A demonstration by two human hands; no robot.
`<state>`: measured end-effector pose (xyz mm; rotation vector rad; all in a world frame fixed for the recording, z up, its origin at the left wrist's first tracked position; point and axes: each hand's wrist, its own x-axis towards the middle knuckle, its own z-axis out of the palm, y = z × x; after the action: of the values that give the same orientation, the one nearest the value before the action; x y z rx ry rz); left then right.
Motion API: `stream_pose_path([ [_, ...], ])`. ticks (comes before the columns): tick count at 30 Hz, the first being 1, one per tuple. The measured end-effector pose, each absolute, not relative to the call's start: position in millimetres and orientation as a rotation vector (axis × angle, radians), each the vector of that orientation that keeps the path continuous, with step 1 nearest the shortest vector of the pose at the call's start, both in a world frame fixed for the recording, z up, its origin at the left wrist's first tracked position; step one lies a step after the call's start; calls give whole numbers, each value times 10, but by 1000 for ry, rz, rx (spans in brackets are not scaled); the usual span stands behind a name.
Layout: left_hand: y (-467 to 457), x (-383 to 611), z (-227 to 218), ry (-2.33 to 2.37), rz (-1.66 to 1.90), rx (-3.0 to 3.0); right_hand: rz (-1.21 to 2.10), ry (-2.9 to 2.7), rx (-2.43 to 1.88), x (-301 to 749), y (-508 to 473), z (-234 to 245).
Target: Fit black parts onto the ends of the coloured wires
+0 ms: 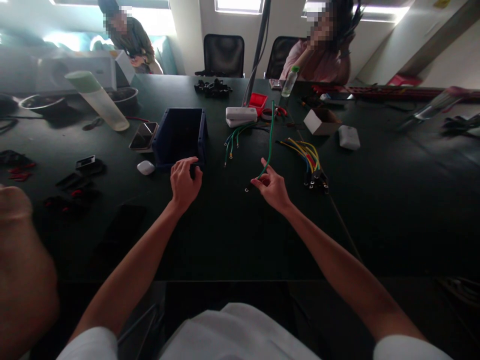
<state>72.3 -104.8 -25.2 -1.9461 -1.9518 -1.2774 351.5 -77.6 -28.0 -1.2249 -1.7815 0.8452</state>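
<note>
Right hand (272,189) is pinching a green wire (270,135) between thumb and fingertips, other fingers loosely curled. The wire is arcing up and away from the hand toward the far edge of the desk (232,235). Its near end is lying on the desk just left of the hand.

Left hand (185,182) is resting against the near wall of a blue bin (180,135), fingers curled over something dark. Can't tell what it is, or whether they're actually gripping it.

The desk is dark and matte, sitting mid-room.
- Loose green leads (234,137) are lying beyond the hands, right of the bin.
- A yellow and red wire bundle (309,162) is lying to the right of the right hand.
- A white earbud case (145,167) and a phone (143,136) are sitting left of the bin.
- A clear bottle (99,102) is leaning at the far left.
- Black parts (75,180) are scattered along the left edge.
- A white box (240,115), a red tray (258,101) and a small carton (320,121) are sitting past centre.

Two other people are sitting at the far edge, with black chairs (223,55) between them. Bright windows are glaring behind them.
</note>
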Motion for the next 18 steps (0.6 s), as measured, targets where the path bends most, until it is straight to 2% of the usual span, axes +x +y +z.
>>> stream_pose_path([
  [11, -928, 633, -292, -2081, -1099, -1950, 791, -1843, -1239, 3597, -699, -241],
  [18, -785, 651, -121, -2150, -1056, -1797, 739, -1877, -1256, 3649, -668, -181],
])
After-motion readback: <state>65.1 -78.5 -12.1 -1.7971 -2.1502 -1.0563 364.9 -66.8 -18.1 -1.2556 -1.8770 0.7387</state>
